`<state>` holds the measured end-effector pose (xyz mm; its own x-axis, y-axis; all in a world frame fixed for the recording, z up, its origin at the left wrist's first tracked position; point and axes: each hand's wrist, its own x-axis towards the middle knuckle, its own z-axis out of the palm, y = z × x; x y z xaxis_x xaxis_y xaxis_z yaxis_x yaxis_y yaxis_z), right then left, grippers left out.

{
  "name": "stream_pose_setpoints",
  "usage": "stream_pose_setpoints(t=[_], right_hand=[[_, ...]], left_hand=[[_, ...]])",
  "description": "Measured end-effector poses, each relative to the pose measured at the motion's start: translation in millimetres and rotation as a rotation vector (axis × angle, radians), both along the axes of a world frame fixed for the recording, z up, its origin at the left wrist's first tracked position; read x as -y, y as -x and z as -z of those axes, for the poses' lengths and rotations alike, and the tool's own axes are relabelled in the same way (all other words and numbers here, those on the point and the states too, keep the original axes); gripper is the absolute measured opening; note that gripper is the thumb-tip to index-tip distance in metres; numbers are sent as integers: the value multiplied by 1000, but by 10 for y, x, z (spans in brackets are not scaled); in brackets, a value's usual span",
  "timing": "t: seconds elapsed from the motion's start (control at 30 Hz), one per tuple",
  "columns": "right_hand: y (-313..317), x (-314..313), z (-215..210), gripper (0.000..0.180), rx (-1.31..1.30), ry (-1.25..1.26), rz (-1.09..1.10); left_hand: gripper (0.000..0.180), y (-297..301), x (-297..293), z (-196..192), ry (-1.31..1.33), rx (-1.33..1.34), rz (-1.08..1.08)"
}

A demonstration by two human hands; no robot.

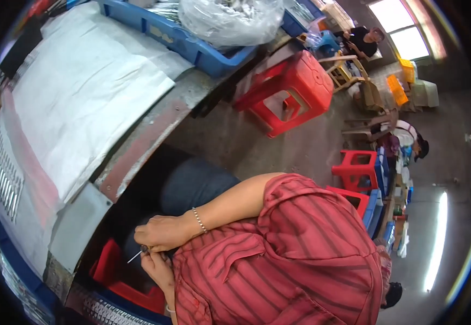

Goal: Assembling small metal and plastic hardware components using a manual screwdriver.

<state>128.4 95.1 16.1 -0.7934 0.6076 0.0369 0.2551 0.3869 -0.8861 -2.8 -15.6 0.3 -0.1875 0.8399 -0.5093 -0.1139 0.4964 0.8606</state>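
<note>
My right hand (pixel 162 234), with a beaded bracelet at its wrist, is closed just above my left hand (pixel 157 267). The two hands meet over my lap, beside the table edge. A thin metal rod (pixel 134 257) sticks out from between their fingers, with a small dark part at its inner end. The fingers of both hands are bent around that spot, and most of what they grip is hidden. A red striped shirt covers my torso and upper arms.
White sheeting (pixel 100 92) covers the worktable. A blue crate (pixel 176 46) holds metal pieces and a clear plastic bag (pixel 233 20). Rows of small metal parts (pixel 2 173) lie at the far left. A red stool (pixel 295 89) stands beyond the table; other people sit farther off.
</note>
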Motion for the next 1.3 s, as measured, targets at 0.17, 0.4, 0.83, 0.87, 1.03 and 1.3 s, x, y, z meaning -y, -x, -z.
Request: stream_pose_setpoints(t=[0.17, 0.4, 0.83, 0.87, 1.03, 1.3], right_hand=[[-338, -82, -205, 17, -191, 145, 139], [-1117, -898, -1000, 15, 87, -535, 597], [-1685, -1348, -1130, 14, 344, -751, 940], [-1655, -1269, -1252, 14, 278, -763, 982], [-1413, -1130, -1658, 9, 136, -551, 951], [-190, -1678, -1940, 14, -27, -316, 503]], left_hand=[[15, 23, -120, -97, 179, 262, -139], [22, -50, -102, -258, 103, 222, -25], [21, -28, -139, -248, 70, 209, -11], [21, -28, -134, -249, 72, 202, -8], [22, 13, -116, -241, 41, 172, -16], [22, 11, -13, 11, 30, 179, 2]])
